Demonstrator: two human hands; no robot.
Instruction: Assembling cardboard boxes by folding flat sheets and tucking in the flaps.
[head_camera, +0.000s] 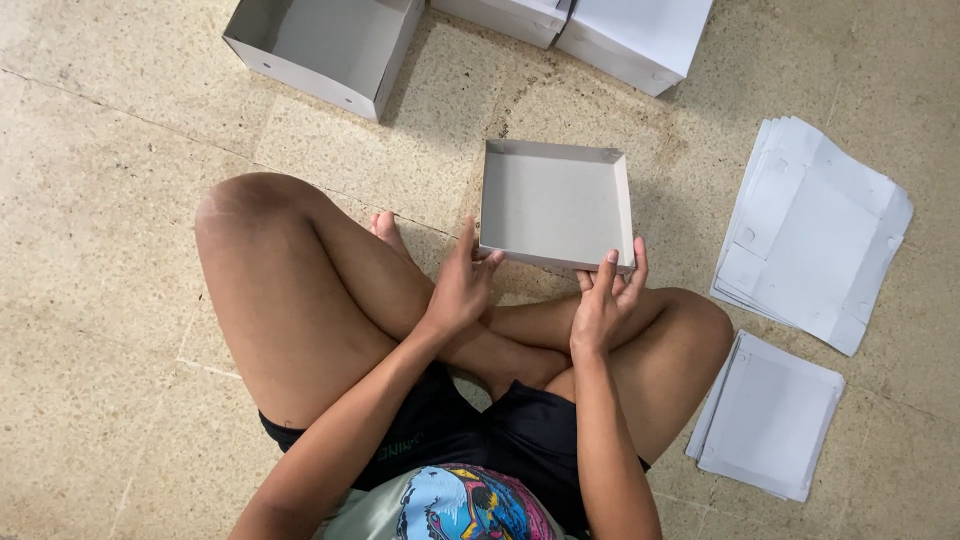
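I sit cross-legged on the floor. A shallow grey cardboard box tray (556, 200), folded up with low walls, lies in front of my shins. My left hand (462, 284) presses its fingertips against the tray's near left corner. My right hand (603, 302) grips the near right edge, fingers over the rim. Both hands hold the tray's near wall.
A deeper open white box (325, 45) stands at the far left, and two closed white boxes (600, 28) at the far middle. To my right lie a fanned stack of flat die-cut cardboard sheets (815, 230) and a smaller neat stack (768, 415). The floor is speckled beige tile.
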